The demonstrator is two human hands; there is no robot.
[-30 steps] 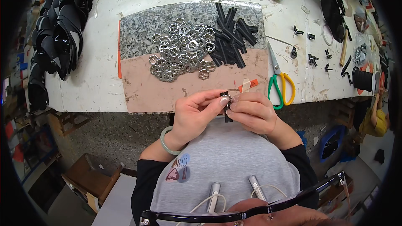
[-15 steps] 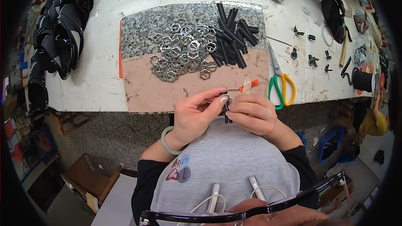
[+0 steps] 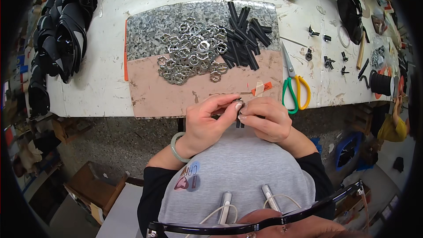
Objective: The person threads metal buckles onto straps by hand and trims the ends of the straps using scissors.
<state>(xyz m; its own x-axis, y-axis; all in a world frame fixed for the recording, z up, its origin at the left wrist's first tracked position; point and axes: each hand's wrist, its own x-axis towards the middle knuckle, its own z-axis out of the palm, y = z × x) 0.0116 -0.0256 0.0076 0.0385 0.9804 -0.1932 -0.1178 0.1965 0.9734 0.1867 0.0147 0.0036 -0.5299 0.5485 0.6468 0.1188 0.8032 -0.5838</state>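
Both hands work together just below the near edge of the stone slab (image 3: 145, 88), over the person's lap. The left hand (image 3: 207, 123) pinches a small metal ring (image 3: 238, 104) between thumb and fingertips. The right hand (image 3: 264, 119) is closed around a short black strap piece (image 3: 239, 123), whose lower end shows beneath the fingers. Ring and strap meet at the fingertips; whether the strap is threaded through the ring cannot be told, as the fingers cover the joint.

Hazards, as judged from this position:

- Dropped part. The assembly is held off the slab, past its near edge, with nothing under it but the lap and the floor. A slip of the pinch would likely let the ring fall out of reach.
- Misfeed. The strap end is hidden by the fingers, so it may fold or miss the slot if pushed blind.
- Sharp tool. The scissors (image 3: 293, 86) lie just right of the slab, near the right hand; a careless reach sideways could catch the blades.
- Scatter. The pile of metal rings (image 3: 191, 55) and the black strap pieces (image 3: 244, 39) lie loose on the slab; a knock could spread them.
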